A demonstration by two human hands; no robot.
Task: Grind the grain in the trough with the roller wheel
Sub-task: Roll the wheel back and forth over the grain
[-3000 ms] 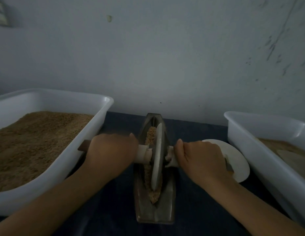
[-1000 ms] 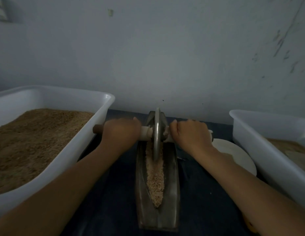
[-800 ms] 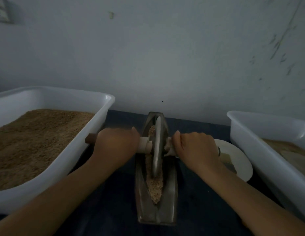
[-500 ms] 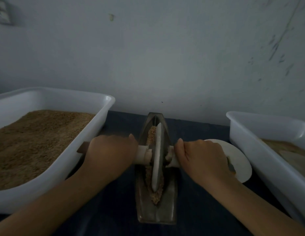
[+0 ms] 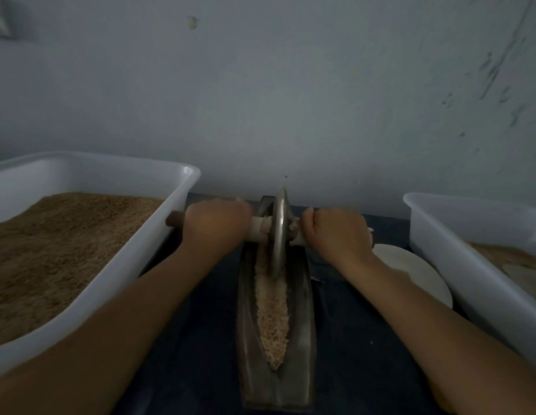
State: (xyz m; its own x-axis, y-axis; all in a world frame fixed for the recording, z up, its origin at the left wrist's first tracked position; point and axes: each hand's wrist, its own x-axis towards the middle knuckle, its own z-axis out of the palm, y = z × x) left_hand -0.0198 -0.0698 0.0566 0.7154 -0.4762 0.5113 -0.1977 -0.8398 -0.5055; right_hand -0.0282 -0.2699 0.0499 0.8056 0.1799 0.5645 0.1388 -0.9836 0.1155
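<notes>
A narrow, boat-shaped metal trough point(image 5: 305, 339) lies lengthwise on the dark table in front of me. Pale crushed grain point(image 5: 272, 322) fills its groove. The thin metal roller wheel point(image 5: 279, 232) stands upright at the trough's far end, close to the wall. A wooden axle runs through it. My left hand point(image 5: 215, 227) grips the axle's left handle. My right hand point(image 5: 335, 235) grips the right handle. Both fists sit close against the wheel.
A large white tub point(image 5: 158, 250) of brown grain stands at the left, its wall near my left forearm. Another white tub point(image 5: 458, 265) stands at the right. A white plate point(image 5: 410, 274) lies between the right tub and the trough. The wall rises just behind.
The wheel has rolled away from me, from the trough's middle to its far end. Both hands went forward with the axle, uncovering the grain in the near part.
</notes>
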